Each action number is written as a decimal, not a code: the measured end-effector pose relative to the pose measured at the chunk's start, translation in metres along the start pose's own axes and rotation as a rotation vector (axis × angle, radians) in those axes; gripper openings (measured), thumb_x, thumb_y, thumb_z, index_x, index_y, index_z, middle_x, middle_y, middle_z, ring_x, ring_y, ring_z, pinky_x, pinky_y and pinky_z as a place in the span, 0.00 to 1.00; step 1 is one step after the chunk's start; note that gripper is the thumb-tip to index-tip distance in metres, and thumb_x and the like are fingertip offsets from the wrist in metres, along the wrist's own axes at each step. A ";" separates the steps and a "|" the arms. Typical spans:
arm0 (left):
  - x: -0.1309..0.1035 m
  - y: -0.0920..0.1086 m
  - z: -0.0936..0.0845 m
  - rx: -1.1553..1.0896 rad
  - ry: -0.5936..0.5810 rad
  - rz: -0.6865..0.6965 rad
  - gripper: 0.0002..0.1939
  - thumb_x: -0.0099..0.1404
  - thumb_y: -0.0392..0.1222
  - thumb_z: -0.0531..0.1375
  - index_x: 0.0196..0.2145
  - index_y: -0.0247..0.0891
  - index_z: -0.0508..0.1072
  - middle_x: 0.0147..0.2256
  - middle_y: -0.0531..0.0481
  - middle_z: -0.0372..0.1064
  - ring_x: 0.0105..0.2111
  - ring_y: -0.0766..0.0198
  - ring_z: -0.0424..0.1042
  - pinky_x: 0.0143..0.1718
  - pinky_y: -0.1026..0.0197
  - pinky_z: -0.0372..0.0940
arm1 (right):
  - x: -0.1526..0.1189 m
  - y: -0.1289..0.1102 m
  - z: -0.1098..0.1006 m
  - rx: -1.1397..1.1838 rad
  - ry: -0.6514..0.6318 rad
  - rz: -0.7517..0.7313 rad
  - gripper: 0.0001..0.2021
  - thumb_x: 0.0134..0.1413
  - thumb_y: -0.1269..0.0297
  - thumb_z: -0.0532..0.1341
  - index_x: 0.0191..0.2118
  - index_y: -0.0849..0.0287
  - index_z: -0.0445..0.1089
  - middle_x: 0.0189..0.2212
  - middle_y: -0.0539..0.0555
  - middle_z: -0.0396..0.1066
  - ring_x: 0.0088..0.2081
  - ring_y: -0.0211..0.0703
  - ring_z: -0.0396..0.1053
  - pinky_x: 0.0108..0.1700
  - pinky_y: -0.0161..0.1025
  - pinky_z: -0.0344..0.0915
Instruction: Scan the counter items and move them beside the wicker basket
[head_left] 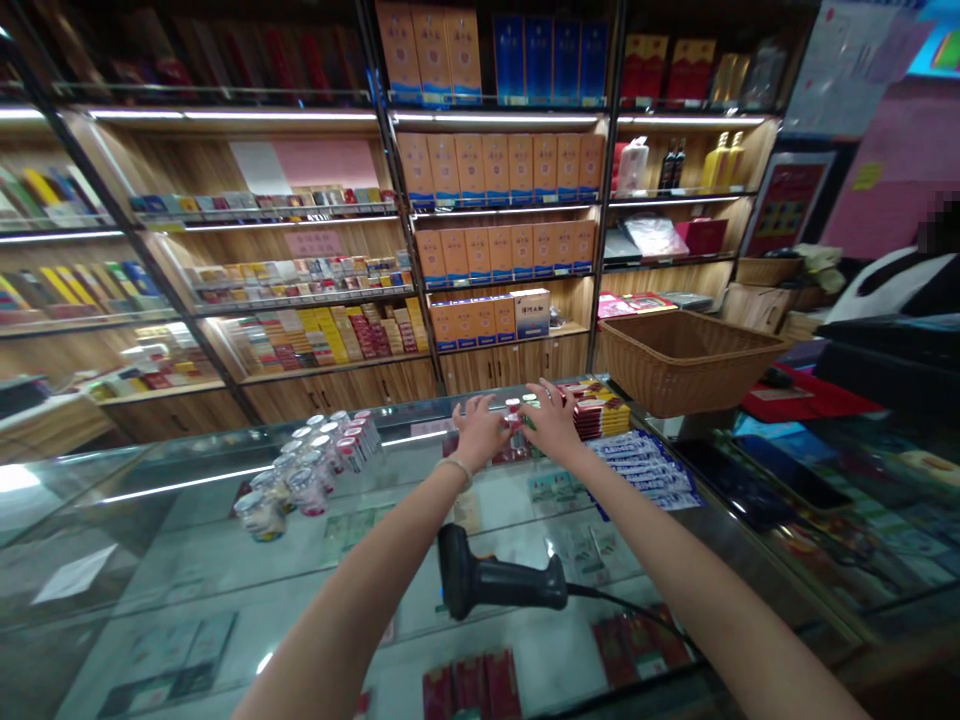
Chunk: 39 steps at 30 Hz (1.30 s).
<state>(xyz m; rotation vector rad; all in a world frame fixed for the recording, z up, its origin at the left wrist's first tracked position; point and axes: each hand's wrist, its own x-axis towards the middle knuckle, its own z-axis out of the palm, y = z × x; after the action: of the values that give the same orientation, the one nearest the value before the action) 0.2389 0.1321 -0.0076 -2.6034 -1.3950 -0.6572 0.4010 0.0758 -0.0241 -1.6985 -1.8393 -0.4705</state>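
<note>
My left hand (480, 440) and my right hand (553, 425) reach to the far side of a glass counter (300, 590). Between them stand small white-capped bottles (513, 408), some with green on them. The fingers of both hands curl around this group from either side, partly hiding it. Beside my right hand are stacked red and yellow packets (604, 412) and a fan of blue-and-white sachets (649, 470). A black barcode scanner (499, 582) lies on the glass between my forearms, its cable running right.
To the left stand several cans and small bottles (311, 455) in rows. A brown wicker basket (690, 350) sits at the back right, near a dark phone (731, 485). Behind the counter, shelves hold orange boxes (495, 170). A person's white sleeve (874, 285) shows at far right.
</note>
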 end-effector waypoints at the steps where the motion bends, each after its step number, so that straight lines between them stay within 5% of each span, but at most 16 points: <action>1: 0.000 -0.001 -0.002 0.004 0.001 0.002 0.06 0.63 0.49 0.66 0.33 0.47 0.82 0.65 0.45 0.64 0.66 0.43 0.56 0.66 0.28 0.45 | 0.000 0.001 0.000 0.007 0.001 -0.003 0.09 0.60 0.62 0.64 0.45 0.52 0.77 0.67 0.60 0.62 0.71 0.60 0.48 0.68 0.67 0.40; 8: -0.008 -0.011 -0.015 0.053 0.088 0.150 0.24 0.60 0.44 0.68 0.54 0.48 0.74 0.71 0.42 0.52 0.70 0.47 0.51 0.69 0.38 0.43 | -0.002 0.009 0.003 0.037 0.016 -0.017 0.14 0.56 0.60 0.66 0.49 0.54 0.75 0.69 0.63 0.58 0.72 0.62 0.46 0.68 0.69 0.41; 11: -0.011 -0.015 -0.009 0.075 0.111 0.248 0.23 0.60 0.41 0.67 0.54 0.49 0.74 0.71 0.44 0.52 0.71 0.47 0.51 0.70 0.38 0.41 | -0.002 0.007 0.004 0.032 0.041 -0.008 0.12 0.56 0.62 0.65 0.47 0.55 0.75 0.69 0.63 0.58 0.72 0.62 0.46 0.68 0.68 0.42; 18: -0.009 -0.014 0.001 0.076 0.121 0.243 0.19 0.62 0.43 0.66 0.52 0.50 0.75 0.71 0.45 0.55 0.70 0.47 0.52 0.70 0.37 0.40 | -0.004 0.003 0.002 0.037 0.039 0.000 0.07 0.58 0.62 0.64 0.42 0.54 0.75 0.68 0.61 0.60 0.71 0.60 0.48 0.69 0.66 0.40; 39: 0.008 -0.009 0.014 0.066 0.152 0.211 0.16 0.64 0.43 0.62 0.50 0.46 0.74 0.71 0.44 0.54 0.70 0.48 0.51 0.70 0.38 0.40 | -0.002 0.004 0.003 -0.035 0.010 0.038 0.15 0.63 0.55 0.60 0.49 0.53 0.76 0.69 0.63 0.57 0.71 0.63 0.47 0.68 0.70 0.41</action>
<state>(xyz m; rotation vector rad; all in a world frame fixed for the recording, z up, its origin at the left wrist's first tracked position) 0.2401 0.1475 -0.0175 -2.5415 -1.0620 -0.7465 0.4048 0.0762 -0.0281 -1.7483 -1.7983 -0.4971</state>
